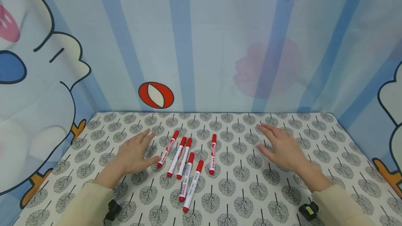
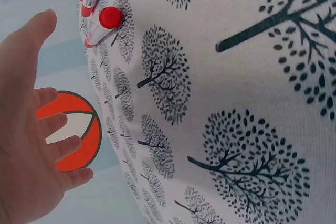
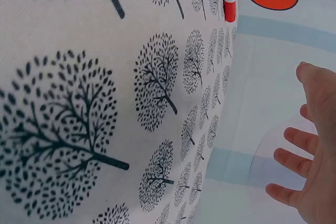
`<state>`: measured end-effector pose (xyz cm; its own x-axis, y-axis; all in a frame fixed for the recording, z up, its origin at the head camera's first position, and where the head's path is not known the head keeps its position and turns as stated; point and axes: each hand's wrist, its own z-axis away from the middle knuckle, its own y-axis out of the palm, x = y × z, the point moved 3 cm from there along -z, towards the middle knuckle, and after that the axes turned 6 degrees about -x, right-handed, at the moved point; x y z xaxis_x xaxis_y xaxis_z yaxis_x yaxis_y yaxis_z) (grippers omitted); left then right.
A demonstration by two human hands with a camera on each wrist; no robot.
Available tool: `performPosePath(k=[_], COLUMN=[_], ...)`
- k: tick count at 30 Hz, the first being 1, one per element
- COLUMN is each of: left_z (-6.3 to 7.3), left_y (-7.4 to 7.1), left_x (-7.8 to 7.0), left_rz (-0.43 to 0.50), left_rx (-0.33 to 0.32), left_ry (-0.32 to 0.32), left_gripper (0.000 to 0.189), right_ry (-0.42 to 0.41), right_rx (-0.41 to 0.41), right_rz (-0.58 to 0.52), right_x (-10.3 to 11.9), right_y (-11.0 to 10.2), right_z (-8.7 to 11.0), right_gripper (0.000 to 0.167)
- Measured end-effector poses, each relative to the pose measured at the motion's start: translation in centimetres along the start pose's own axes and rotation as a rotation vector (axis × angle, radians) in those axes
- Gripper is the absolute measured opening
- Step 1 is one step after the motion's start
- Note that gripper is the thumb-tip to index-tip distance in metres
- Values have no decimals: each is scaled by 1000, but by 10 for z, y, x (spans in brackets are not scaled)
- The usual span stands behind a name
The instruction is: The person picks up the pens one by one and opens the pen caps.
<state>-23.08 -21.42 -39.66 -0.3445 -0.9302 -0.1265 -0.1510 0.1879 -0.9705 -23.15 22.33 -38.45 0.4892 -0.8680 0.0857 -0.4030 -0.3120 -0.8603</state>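
Several red-capped white markers lie on the patterned cloth in the head view. The leftmost marker (image 1: pixel 168 149) is by the thumb of my left hand (image 1: pixel 133 154), whose fingers are spread and hold nothing; whether thumb and marker touch, I cannot tell. Two markers lie side by side nearby, and a closer pair includes the nearest marker (image 1: pixel 193 186). A separate marker (image 1: pixel 213 154) lies to the right of the group. My right hand (image 1: pixel 281 147) is farther right, fingers extended, holding nothing. The left wrist view shows that hand (image 2: pixel 31 124) beside some markers (image 2: pixel 102 27); the right hand (image 3: pixel 310 145) appears likewise.
A white tablecloth (image 1: pixel 242 203) with dark tree prints covers the table. Behind it hangs a blue-striped curtain (image 1: pixel 213 44) with cartoon figures and a red-and-white oval (image 1: pixel 156 95). A small black device (image 1: pixel 309 210) is at my right cuff, another (image 1: pixel 113 210) at the left.
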Motion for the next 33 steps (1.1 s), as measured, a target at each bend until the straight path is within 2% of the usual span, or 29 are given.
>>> performPosePath(k=[10, 17, 33], left_z=[-7, -12, -22], left_y=[11, 18, 30], left_x=[-5, -8, -22], left_rz=[24, 35, 39], left_rx=[-31, -50, -21], left_ry=[-19, -20, -47], left_gripper=[81, 78, 65], right_ry=[-23, -21, -90], right_rx=[-35, -15, -13], right_rz=[-16, -33, -32], right_x=[3, 10, 26], right_y=[3, 6, 12], right_z=[-6, -10, -16], right_gripper=[63, 62, 59])
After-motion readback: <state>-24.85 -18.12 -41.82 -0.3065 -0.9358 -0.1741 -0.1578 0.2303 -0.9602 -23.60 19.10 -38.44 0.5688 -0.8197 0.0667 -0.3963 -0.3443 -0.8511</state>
